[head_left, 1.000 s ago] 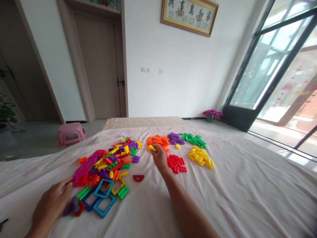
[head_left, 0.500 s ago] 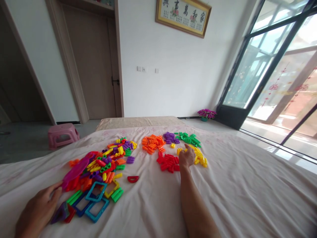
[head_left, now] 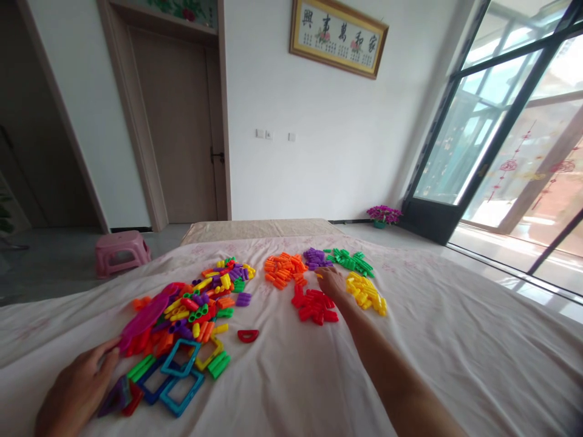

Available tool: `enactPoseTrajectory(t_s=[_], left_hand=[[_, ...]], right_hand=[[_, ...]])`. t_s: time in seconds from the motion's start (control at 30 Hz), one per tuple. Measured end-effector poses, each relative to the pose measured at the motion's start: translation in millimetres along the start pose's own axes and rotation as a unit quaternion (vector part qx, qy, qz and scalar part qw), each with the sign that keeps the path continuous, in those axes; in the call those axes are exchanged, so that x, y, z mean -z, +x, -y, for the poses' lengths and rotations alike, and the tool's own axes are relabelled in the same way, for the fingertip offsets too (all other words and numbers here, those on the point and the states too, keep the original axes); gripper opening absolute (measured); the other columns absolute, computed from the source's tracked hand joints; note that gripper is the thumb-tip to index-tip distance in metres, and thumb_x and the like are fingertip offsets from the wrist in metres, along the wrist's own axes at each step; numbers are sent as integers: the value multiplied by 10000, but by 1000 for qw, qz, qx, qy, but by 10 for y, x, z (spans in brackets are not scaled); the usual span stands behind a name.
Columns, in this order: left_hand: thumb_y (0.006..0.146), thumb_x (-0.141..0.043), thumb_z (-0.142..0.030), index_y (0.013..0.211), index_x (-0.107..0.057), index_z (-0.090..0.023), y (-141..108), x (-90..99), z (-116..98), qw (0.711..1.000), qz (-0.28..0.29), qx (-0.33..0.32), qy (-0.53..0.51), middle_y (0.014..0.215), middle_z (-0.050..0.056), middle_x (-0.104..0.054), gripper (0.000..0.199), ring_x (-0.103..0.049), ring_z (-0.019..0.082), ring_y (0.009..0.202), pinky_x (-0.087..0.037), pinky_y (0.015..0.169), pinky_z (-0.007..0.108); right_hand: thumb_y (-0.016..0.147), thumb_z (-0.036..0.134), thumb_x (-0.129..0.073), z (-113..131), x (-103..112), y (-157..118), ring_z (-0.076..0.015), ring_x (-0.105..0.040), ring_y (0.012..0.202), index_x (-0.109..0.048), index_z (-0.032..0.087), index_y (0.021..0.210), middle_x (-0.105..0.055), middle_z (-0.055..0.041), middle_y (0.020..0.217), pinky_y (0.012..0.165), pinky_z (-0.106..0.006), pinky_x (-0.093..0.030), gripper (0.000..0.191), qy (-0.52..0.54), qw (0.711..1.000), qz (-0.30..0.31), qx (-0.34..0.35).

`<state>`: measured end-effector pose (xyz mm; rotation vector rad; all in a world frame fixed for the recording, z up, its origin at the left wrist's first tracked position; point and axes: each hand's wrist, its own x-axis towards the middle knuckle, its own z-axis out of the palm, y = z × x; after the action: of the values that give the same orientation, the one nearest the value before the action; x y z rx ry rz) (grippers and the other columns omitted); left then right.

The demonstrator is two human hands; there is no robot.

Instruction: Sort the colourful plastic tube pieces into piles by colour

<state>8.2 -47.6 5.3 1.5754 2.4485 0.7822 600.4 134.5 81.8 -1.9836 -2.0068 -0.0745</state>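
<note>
At the lower left, my left hand (head_left: 79, 385) pinches the near end of a long magenta plastic piece (head_left: 148, 315), which leans on a mixed heap of coloured plastic tube blocks (head_left: 200, 300). My right hand (head_left: 331, 282) reaches out among the sorted piles, its fingers closed on a small yellow block (head_left: 319, 276) that barely shows at the fingertips. Around it lie an orange pile (head_left: 283, 270), a purple pile (head_left: 316, 258), a green pile (head_left: 351, 261), a yellow pile (head_left: 365, 293) and a red pile (head_left: 315, 305).
Blue square frames (head_left: 182, 391), a yellow frame (head_left: 210, 353) and green blocks (head_left: 219, 365) lie before the heap. A red half-round piece (head_left: 248, 335) sits alone on the wrinkled cloth (head_left: 282, 382). Beyond the bed stands a pink stool (head_left: 122, 252).
My right hand has moved left from the yellow pile to the stray yellow block between the purple and red piles. My left hand keeps its hold on the magenta piece. The view has tilted slightly up.
</note>
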Motion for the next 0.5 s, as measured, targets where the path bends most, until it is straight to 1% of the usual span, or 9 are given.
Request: enactPoseTrajectory(t_s=[0.03,0.1,0.23,0.33,0.4,0.43,0.5], left_hand=[[890,-336,-505,1184,-639,-164,-15,16,-24,1000,1,3,-2,1200,147,-674,543,-625,324,1081,-467,931,417],[895,-330,-490,1185,-636,-157,-42,49,-73,1000,-2,-1,-5,1208,152,-666,537,-614,324,1100,-462,944,419],[896,-339,-445,1181,-636,-148,-69,79,-128,1000,-15,-23,-4,1212,156,-657,507,-611,308,1104,-465,943,390],[903,-311,-450,1182,-634,-167,-65,66,-121,1000,-21,-21,7,1203,155,-657,511,-619,309,1088,-470,931,392],[904,-304,-455,1172,-635,-178,-61,52,-109,999,-27,-23,13,1198,153,-660,508,-623,315,1082,-476,921,398],[903,-308,-455,1167,-636,-180,-61,47,-105,999,-31,-25,14,1194,152,-662,503,-624,317,1082,-480,916,398],[901,-316,-449,1164,-637,-178,-62,42,-105,999,-33,-30,13,1189,151,-665,495,-625,319,1083,-482,918,395]], right_hand=[[876,195,-499,-21,-1,20,-227,-474,1223,-675,289,1166,-633,-49,1254,987,-346,-330,353,-18,999,17,23],[898,204,-488,-70,9,41,-216,-509,1173,-701,252,1105,-654,-72,1206,966,-320,-335,300,-45,997,40,43],[910,177,-461,-216,81,31,-248,-530,1122,-735,166,965,-671,-143,1115,940,-343,-332,279,-74,996,41,25],[889,149,-470,-294,156,10,-290,-521,1119,-744,135,898,-675,-178,1066,930,-384,-332,274,-91,995,34,0],[888,150,-468,-250,203,-6,-300,-513,1129,-747,148,915,-679,-171,1058,928,-396,-337,280,-94,995,20,-12],[890,152,-467,-182,223,-20,-293,-511,1138,-747,163,944,-682,-159,1064,932,-391,-341,285,-84,996,8,-11],[893,150,-467,55,249,-74,-260,-518,1143,-735,196,1023,-685,-122,1090,937,-356,-354,301,-37,999,-22,14]])
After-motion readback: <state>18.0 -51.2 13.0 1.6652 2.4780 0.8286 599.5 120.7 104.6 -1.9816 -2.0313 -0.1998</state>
